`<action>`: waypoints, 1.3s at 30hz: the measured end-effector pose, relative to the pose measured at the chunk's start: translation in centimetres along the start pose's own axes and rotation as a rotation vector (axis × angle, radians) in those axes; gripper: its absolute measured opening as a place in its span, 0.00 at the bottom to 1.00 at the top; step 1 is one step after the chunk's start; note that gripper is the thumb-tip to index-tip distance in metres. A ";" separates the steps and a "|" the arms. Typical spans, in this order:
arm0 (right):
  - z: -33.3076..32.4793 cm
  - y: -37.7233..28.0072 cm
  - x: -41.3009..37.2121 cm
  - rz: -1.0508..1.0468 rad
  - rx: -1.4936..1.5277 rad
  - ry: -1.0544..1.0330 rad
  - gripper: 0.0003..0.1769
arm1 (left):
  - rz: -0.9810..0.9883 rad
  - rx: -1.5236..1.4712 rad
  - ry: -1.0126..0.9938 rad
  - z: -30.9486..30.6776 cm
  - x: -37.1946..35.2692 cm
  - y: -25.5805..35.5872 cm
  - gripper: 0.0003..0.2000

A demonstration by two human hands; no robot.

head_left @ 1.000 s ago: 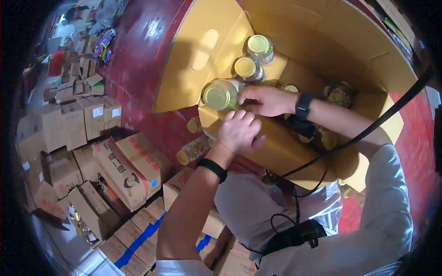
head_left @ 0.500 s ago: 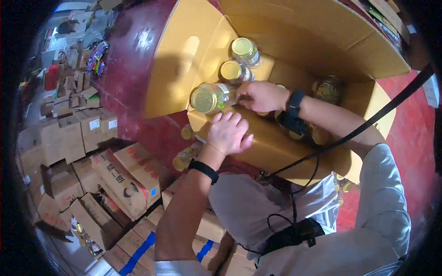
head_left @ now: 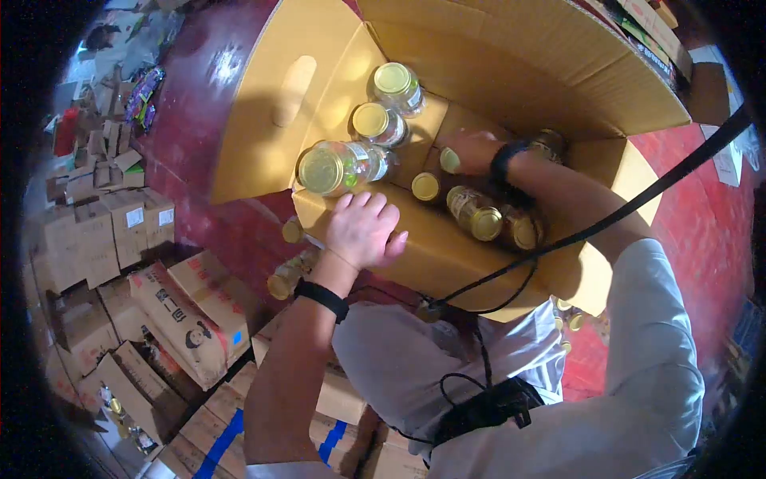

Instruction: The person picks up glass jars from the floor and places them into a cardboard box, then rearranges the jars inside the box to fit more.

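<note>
My left hand (head_left: 363,231) rests with its fingers stretched out against the front edge of a large open cardboard box (head_left: 383,271), just below a lying glass jar (head_left: 323,169). Inside the box, my right hand (head_left: 472,150) is closed at a tilted jar with a pale gold lid (head_left: 450,160); its fingers are partly hidden. Two upright jars with gold lids, a rear jar (head_left: 395,80) and a nearer jar (head_left: 372,121), stand at the box's left end. Below my right hand are a gold-lidded jar (head_left: 425,187), a tilted jar (head_left: 471,209) and another jar (head_left: 523,230).
A black strap (head_left: 638,209) crosses in front of my right forearm. Several jars (head_left: 289,275) lie on the red floor (head_left: 215,88) outside the box. Cardboard cartons (head_left: 191,319) are stacked at the left. A raised flap (head_left: 527,64) walls the box's far side.
My right hand has moved away from the lying jar, deeper into the box and to another jar. My left hand stays at the box edge. The whole view has shifted slightly.
</note>
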State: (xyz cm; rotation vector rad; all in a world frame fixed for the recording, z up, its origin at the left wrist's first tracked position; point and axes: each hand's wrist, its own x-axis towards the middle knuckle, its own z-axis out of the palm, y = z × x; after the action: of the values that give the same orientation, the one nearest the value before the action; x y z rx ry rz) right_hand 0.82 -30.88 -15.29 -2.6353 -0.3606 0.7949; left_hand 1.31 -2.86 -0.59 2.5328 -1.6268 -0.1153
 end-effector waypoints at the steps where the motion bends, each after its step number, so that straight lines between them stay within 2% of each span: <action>1: 0.0 -1.2 -0.4 0.075 0.017 0.019 0.33 | -0.002 0.001 -0.008 0.0 0.0 0.0 0.15; 2: -0.4 -2.1 -0.7 0.150 0.033 0.035 0.33 | 0.001 0.005 -0.012 0.0 0.0 0.0 0.15; 6: 1.6 -2.1 0.8 0.136 0.008 0.005 0.27 | 0.008 0.001 -0.013 0.0 -0.1 -0.1 0.15; 8: 2.1 -1.5 0.6 0.166 0.041 0.131 0.28 | 0.004 -0.004 -0.010 0.0 -0.1 -0.1 0.15; 11: 2.2 -0.2 1.9 0.250 -0.011 0.158 0.28 | -0.001 -0.021 0.021 0.1 -0.1 0.0 0.15; 15: -1.7 -0.8 2.0 0.328 0.083 0.131 0.26 | 0.002 -0.013 0.003 -0.1 -0.2 0.0 0.15; 17: -1.8 -0.1 3.0 0.399 0.177 0.355 0.28 | -0.005 -0.017 -0.007 -0.1 -0.2 0.0 0.15; 20: -1.7 0.6 4.5 0.379 0.161 0.406 0.28 | 0.002 -0.022 0.028 0.0 -0.2 0.0 0.15; 25: -2.9 -0.8 4.3 0.481 0.175 0.375 0.32 | -0.007 -0.007 -0.022 -0.1 -0.2 0.0 0.15; 27: -3.3 -1.1 3.8 0.483 0.097 0.363 0.24 | -0.004 -0.013 -0.002 -0.1 -0.3 -0.1 0.15; 31: -3.5 -1.5 3.0 0.388 0.027 0.260 0.24 | 0.013 -0.016 0.039 0.2 -0.2 -0.2 0.14; 34: -2.9 -1.2 1.6 0.308 -0.091 0.244 0.29 | 0.005 -0.017 0.027 0.0 -0.2 -0.1 0.14; 36: -2.7 -0.4 0.8 0.448 -0.040 0.272 0.35 | 0.014 -0.005 0.034 0.2 -0.3 -0.2 0.14; 38: -1.0 1.8 1.8 0.448 0.041 0.268 0.38 | 0.022 0.005 0.040 0.4 -0.2 -0.2 0.14; 39: -0.3 2.2 2.0 0.418 0.129 0.381 0.39 | 0.012 0.004 0.034 0.3 -0.2 -0.1 0.14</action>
State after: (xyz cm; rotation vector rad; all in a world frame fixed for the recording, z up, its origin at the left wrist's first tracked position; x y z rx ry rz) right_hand 2.92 -32.22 -16.90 -2.6898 0.3409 0.3917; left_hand 1.31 -2.65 -0.92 2.5133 -1.6316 -0.0673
